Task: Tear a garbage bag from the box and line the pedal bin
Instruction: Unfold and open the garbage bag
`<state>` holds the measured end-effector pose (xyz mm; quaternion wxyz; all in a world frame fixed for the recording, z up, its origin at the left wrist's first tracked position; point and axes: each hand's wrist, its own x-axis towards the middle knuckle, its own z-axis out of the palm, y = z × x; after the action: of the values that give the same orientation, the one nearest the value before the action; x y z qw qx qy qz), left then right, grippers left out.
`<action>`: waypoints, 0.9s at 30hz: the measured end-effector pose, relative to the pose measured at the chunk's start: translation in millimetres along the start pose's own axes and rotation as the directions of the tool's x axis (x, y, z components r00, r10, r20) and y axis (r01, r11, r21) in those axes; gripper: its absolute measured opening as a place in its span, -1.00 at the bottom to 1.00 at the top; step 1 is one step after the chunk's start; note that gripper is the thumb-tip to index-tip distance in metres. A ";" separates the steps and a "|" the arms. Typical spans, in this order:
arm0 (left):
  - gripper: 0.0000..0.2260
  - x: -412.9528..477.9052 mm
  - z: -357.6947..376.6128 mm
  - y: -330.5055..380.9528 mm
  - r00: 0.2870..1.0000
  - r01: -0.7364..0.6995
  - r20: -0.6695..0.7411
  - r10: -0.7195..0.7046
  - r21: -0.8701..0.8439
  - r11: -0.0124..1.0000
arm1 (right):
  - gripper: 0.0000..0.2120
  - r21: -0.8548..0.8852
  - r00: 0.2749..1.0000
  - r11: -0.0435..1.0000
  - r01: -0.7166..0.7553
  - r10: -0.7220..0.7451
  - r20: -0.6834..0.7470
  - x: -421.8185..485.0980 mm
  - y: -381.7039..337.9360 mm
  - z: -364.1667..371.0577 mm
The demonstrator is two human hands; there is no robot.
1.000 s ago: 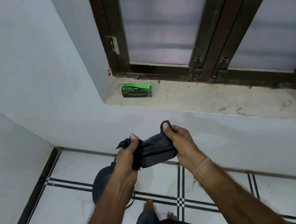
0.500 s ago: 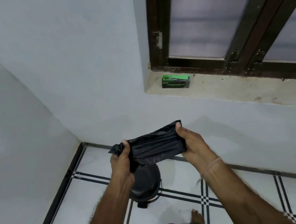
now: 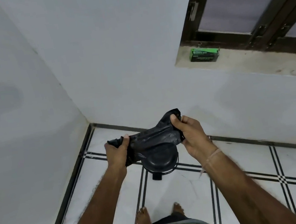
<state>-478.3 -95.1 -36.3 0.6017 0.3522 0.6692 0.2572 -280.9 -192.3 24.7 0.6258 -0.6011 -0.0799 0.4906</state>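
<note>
Garbage bag (image 3: 152,140), black and crumpled, stretched between our hands. Our left hand (image 3: 116,153) pinches bunched end, thumb on top. Our right hand (image 3: 191,134) grips other end, thumb pressed over plastic, held higher than left. Pedal bin (image 3: 160,160) directly beneath hands, lid down, pedal toward our feet (image 3: 142,216), partly hidden behind bag. Green box (image 3: 204,55) lies on window sill (image 3: 251,65), well apart, up and right of right hand.
</note>
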 end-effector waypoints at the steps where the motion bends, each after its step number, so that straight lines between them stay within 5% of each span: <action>1: -0.31 -4.9 0.7 -0.4 0.988 -0.133 -0.051 0.149 0.234 0.963 | -0.86 -0.015 1.000 1.000 0.017 -0.017 0.012 -5.8 0.3 1.3; 3: -0.29 -23.8 8.0 8.0 0.905 -0.409 0.056 0.422 0.392 0.824 | -0.79 -0.056 0.999 0.998 0.039 -0.037 0.039 -14.9 0.9 5.4; 4: -0.39 -36.3 13.0 15.0 0.869 -0.494 0.192 0.456 0.283 0.822 | -0.71 -0.070 0.997 0.997 0.042 -0.038 0.062 -17.9 1.6 7.6; 6: -0.57 -60.2 23.0 29.7 0.793 -0.399 0.512 0.330 0.026 0.917 | -0.66 -0.062 0.992 0.998 0.032 -0.024 0.126 -24.8 1.6 11.6; 8: -0.67 -65.7 29.8 35.3 0.689 -0.342 0.662 0.295 -0.062 0.938 | -0.67 -0.030 0.988 0.999 0.022 -0.018 0.154 -30.4 0.4 12.5; 12: -0.77 -62.6 35.8 34.3 0.732 -0.370 0.562 0.385 -0.148 0.917 | -0.64 -0.029 0.996 1.000 0.007 -0.004 0.091 -38.8 -3.6 -2.3; 19: -0.71 -65.2 44.6 24.7 0.810 -0.308 0.463 0.360 -0.185 0.933 | -0.86 -0.126 0.981 0.984 -0.124 0.141 0.136 -49.8 0.4 -33.7; 23: -0.74 -68.5 49.4 19.8 0.844 -0.277 0.437 0.312 -0.142 0.950 | -0.90 -0.124 0.988 0.990 -0.073 0.088 0.127 -53.6 -5.1 -38.4; 25: -0.81 -75.5 53.3 15.2 0.874 -0.402 0.293 0.389 -0.014 0.915 | -0.88 -0.138 0.987 0.990 -0.035 0.055 0.149 -53.3 -10.7 -38.9; 27: -0.82 -87.7 53.3 15.1 0.817 -0.561 0.197 0.542 0.054 0.826 | -0.87 -0.135 0.985 0.991 -0.015 0.038 0.168 -52.2 -15.4 -36.7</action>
<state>-420.8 -158.5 22.3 0.5369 0.5841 0.4966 0.3520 -274.1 -251.0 53.3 0.5684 -0.5984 -0.1577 0.5422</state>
